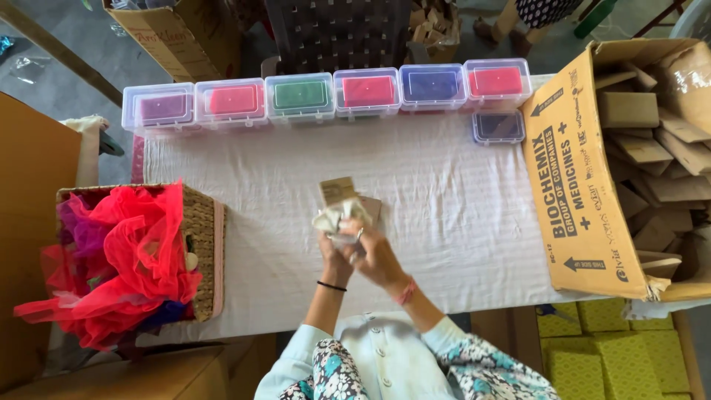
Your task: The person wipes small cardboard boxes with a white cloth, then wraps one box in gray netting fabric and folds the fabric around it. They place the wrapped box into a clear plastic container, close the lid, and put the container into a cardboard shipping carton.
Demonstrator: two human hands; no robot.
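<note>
Pale blue sleeves with a floral print come up from the bottom edge, and both forearms rise to meet over the middle of the white tablecloth (437,192). Her left hand (335,255), with a black band at the wrist, and her right hand (378,255), with a pink band, are pressed close together, both closed around a crumpled wad of whitish cloth or paper (337,217). The wad sits at the fingertips, just above the hands, and neither hand looks nearer to it than the other.

Just beyond the wad, touching or partly behind it, a small brown cardboard piece (338,189) stands out, its long side running away from her toward the far edge; whether the fingers grip it too, I can't tell.

Off to her left a wicker basket (206,244) overflows with red and purple netting (122,259). On her right lies an open cardboard carton (578,185) full of flat brown pieces. Farthest away, a row of clear plastic boxes (368,92) lines the table's far edge, with a separate one (498,127) set just in front of it.
</note>
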